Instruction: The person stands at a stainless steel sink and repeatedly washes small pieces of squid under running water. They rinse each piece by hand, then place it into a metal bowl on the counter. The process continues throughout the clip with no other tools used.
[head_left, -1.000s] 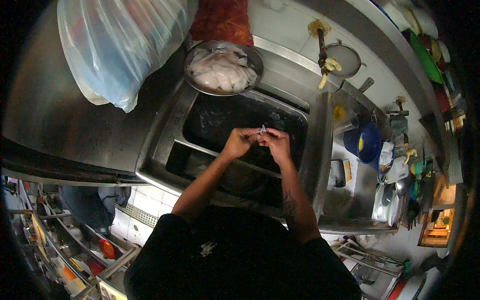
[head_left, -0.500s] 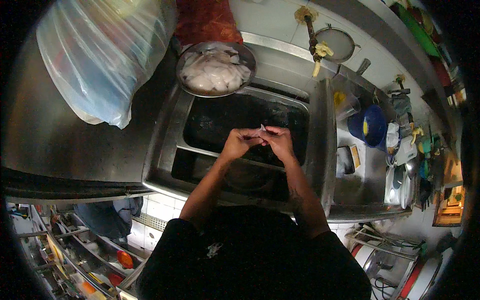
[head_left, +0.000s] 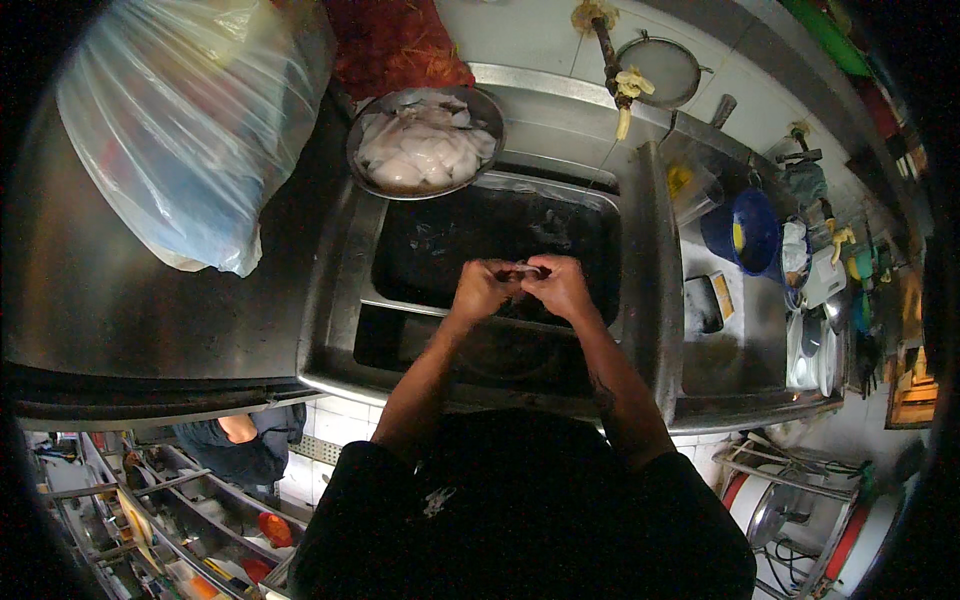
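Note:
Over a metal tray of dark liquid, my left hand and my right hand meet. Both are closed, pinching a small whitish piece of squid stretched between the fingertips. Most of the piece is hidden by the fingers. The tray sits in a stainless steel sink, and faint pale bits show in its liquid. Beyond it at the far left stands a round metal bowl heaped with slick white squid.
Left of the sink, a bulging clear plastic bag rests on the steel counter. A red mesh sack lies behind the bowl. A tap overhangs the back edge. At right are a blue container and a sponge. Behind me, a person's arm shows.
The squid piece stuck up between my fingertips before; now it lies flatter across them. My hands stay over the tray. The whole view has shifted slightly, and an arm shows at lower left.

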